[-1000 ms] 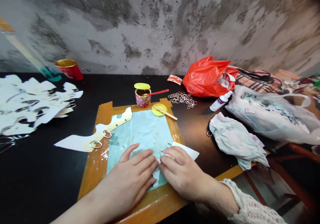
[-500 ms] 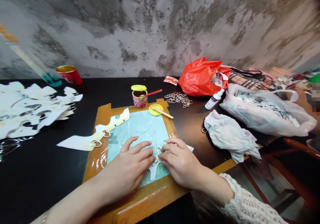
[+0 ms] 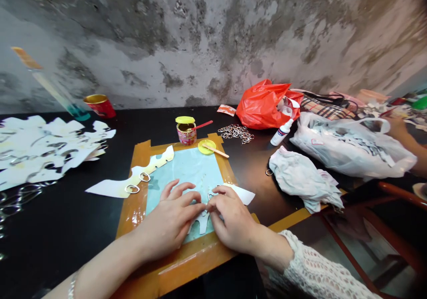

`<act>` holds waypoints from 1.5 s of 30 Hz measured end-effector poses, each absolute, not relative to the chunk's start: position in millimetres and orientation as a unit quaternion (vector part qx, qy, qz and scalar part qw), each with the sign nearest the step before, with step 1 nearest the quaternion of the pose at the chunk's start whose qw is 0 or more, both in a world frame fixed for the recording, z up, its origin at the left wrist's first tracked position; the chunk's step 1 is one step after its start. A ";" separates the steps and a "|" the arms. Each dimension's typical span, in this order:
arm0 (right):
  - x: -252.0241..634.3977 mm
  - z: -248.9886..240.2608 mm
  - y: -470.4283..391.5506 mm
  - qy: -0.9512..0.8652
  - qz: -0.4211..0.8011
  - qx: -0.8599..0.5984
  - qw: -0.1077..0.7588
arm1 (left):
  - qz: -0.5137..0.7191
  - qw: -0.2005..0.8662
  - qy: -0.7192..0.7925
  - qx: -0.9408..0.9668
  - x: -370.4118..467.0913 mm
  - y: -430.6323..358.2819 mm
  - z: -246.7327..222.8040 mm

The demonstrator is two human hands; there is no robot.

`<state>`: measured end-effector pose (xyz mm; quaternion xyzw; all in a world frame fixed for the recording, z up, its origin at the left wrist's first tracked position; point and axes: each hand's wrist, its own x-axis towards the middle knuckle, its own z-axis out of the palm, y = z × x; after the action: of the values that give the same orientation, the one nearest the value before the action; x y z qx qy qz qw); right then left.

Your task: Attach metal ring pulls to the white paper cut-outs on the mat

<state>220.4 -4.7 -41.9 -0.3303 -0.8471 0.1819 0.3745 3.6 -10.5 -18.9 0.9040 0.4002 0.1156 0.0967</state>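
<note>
From my remote station I had the left hand [image 3: 176,219] and right hand [image 3: 233,219] meeting over a white cut-out [image 3: 203,225], which lay on a blue sheet [image 3: 187,167], probably so that both sets of fingertips could steady its narrow middle. My left fingers were spread, my right ones bent and closer together; whether either gripped the cut-out I could not tell, because the hands hid its centre. At left, a second cut-out [image 3: 110,188] bore 2 metal loops [image 3: 132,189], presumably laid flat to stay put. Beyond the sheet stood an open tub [image 3: 187,136]; a wooden stick [image 3: 220,151] lay across a yellow lid [image 3: 205,149], its tip perhaps parked off the table. Loose loops [image 3: 240,132] and a white bottle [image 3: 281,133] sat farther right, obstructing neither hand.
</note>
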 end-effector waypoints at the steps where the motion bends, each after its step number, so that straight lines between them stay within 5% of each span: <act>1: 221.0 -42.7 -4.7 -0.849 0.184 -0.331 0.369 | 0.110 0.098 0.400 0.904 3.6 -10.2 -18.9; 17: 227.8 -35.1 6.9 -0.872 0.163 -0.296 0.354 | 0.139 0.143 0.429 0.881 6.2 -9.5 -20.1; 31: 247.2 -35.5 15.0 -0.955 0.088 -0.201 0.198 | 0.146 -0.041 0.391 0.908 -24.8 -27.1 -8.3; 45: 248.2 -31.0 13.3 -0.966 0.042 -0.177 0.186 | 0.109 -0.058 0.366 0.922 -24.3 -28.1 -19.7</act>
<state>248.2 13.3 -31.0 -0.1768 -0.9657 0.0420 0.1855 -24.3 -28.1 -19.7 0.9222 0.3663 0.1095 -0.0576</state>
